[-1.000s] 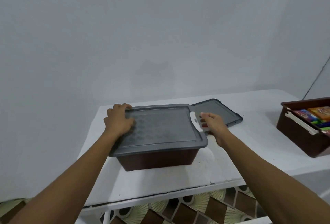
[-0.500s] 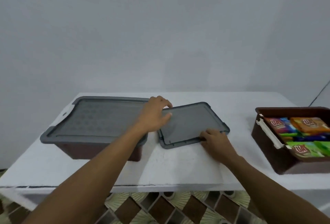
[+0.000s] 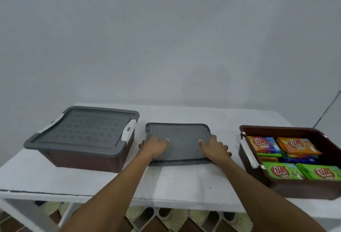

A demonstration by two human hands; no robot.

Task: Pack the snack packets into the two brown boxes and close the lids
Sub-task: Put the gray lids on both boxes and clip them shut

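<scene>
1. Loose grey lid (image 3: 181, 139): sits mid-table, between the two boxes and apart from both, long side toward the viewer. Cannot tell whether its near edge is off the surface.
2. Left hand (image 3: 155, 146): on the lid's left edge, thumb laid on top, fingers curled over the side, clamped on the lid.
3. Right hand (image 3: 215, 148): mirrors it on the right edge, thumb on top, fingers wrapped round the rim, gripping.
4. Open brown box (image 3: 299, 189): right end of the table, uncovered, white latch on its left wall.
5. Snack packets (image 3: 299, 145): fill the open box in flat rows; orange and blue at the back, green in front.
6. Closed brown box (image 3: 88, 159): left end, patterned grey cover (image 3: 83, 130) seated on it, white latch (image 3: 130, 130) at its right end.
7. White table (image 3: 184, 185): carries all three; plain grey wall (image 3: 166, 37) behind, patterned floor tiles (image 3: 166, 220) below.
</scene>
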